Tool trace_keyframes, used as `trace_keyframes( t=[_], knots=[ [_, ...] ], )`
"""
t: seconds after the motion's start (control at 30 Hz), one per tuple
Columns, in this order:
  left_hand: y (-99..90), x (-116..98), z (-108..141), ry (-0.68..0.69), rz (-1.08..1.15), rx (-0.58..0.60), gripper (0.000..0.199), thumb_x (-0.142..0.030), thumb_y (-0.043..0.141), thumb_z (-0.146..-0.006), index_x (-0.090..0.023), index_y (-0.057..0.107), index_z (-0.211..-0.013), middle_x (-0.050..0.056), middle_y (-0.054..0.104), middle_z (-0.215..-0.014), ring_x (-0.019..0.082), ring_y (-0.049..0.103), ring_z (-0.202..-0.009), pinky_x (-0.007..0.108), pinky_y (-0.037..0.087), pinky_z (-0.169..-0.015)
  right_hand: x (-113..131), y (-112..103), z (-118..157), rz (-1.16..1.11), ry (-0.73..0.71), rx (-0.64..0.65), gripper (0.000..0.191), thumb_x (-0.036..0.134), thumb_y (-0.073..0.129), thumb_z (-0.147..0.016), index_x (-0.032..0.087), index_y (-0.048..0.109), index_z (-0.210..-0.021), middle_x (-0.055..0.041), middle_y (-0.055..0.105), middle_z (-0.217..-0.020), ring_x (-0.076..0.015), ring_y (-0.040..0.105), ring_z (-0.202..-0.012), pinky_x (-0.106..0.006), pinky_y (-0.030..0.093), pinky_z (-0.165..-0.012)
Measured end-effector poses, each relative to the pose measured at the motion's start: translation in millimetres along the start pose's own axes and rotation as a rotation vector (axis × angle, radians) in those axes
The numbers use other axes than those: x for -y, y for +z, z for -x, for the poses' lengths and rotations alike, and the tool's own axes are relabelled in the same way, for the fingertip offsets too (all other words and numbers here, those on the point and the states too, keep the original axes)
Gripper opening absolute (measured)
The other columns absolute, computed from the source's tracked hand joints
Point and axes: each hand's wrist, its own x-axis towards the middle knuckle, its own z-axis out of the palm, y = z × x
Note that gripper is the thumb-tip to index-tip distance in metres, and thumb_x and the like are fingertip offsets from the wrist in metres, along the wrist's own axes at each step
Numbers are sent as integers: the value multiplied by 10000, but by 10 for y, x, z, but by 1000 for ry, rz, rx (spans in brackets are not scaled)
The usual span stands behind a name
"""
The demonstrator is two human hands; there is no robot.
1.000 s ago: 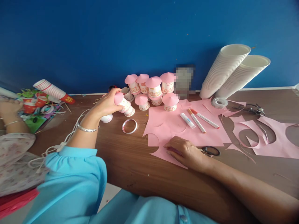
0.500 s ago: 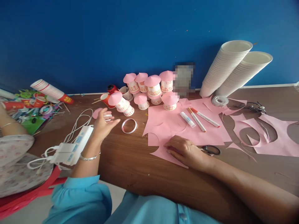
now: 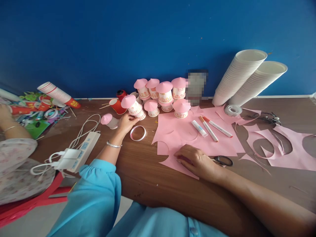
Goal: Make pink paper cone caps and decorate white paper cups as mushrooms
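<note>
My left hand (image 3: 127, 123) has its fingers at the base of a paper-cup tower (image 3: 135, 109) with a pink cone roof. A small pink-topped cup (image 3: 113, 122) stands just left of that hand. Several more cup towers (image 3: 164, 92) with pink cones and orange drawings are grouped behind. My right hand (image 3: 195, 159) rests with fingers curled on the pink paper (image 3: 165, 131); what lies beneath its fingers is hidden. A glue stick (image 3: 199, 128) and two markers (image 3: 208, 129) lie on the paper. A tape roll (image 3: 138, 133) lies near my left hand.
Two tall stacks of white cups (image 3: 238, 77) lean at the back right. Pink scraps (image 3: 291, 148), clear tape (image 3: 233, 110) and black-handled scissors (image 3: 223, 161) lie rightward. A power strip (image 3: 85, 148) with cables is on the left. Another person's arm (image 3: 7, 121) is at the far left.
My left hand has moved right from the small pink-topped cup to the base of the front-left tower. The small cup now shows uncovered. My right hand has stayed in place.
</note>
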Motion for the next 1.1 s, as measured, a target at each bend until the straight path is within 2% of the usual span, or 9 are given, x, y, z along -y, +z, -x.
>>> trace_keyframes(
  t=[0.3, 0.43, 0.6, 0.83, 1.1],
  knots=[
    [146, -135, -212, 38, 22, 14, 330, -439, 771, -752, -189, 681, -947, 57, 794, -836, 235, 742, -709, 346, 544, -782, 1, -15, -3, -11, 26, 14, 171, 183, 550, -1014, 199, 711, -1070, -91, 760, -970, -236, 711, -917, -388, 603, -812],
    [170, -172, -258, 40, 17, -15, 351, -430, 824, -697, -188, 659, -891, 71, 777, -823, 279, 745, -797, 376, 539, -810, -5, -13, -2, -13, 27, 9, 168, 178, 556, -1008, 198, 712, -1066, -94, 764, -979, -243, 716, -925, -397, 607, -816],
    [211, -207, -293, 43, 95, -47, 495, -397, 893, -613, -183, 656, -990, 66, 781, -876, 304, 739, -861, 395, 561, -825, -10, -4, -1, -21, 23, 13, 166, 163, 567, -998, 196, 711, -1074, -94, 763, -988, -241, 716, -922, -401, 609, -821],
    [260, -281, -331, 71, 241, -22, 518, -326, 894, -613, -184, 684, -1065, 78, 800, -1113, 322, 735, -1073, 416, 587, -943, -3, -13, 1, -15, 25, 13, 169, 163, 557, -1001, 193, 710, -1066, -94, 762, -979, -244, 715, -922, -401, 608, -819],
    [141, -233, -163, 36, 240, -74, 523, -322, 866, -636, -178, 693, -1109, 106, 788, -1160, 340, 730, -1111, 430, 572, -975, 2, -9, -14, -27, 35, 1, 162, 176, 552, -1005, 196, 707, -1046, -90, 761, -963, -242, 713, -917, -401, 610, -815]
  ],
)
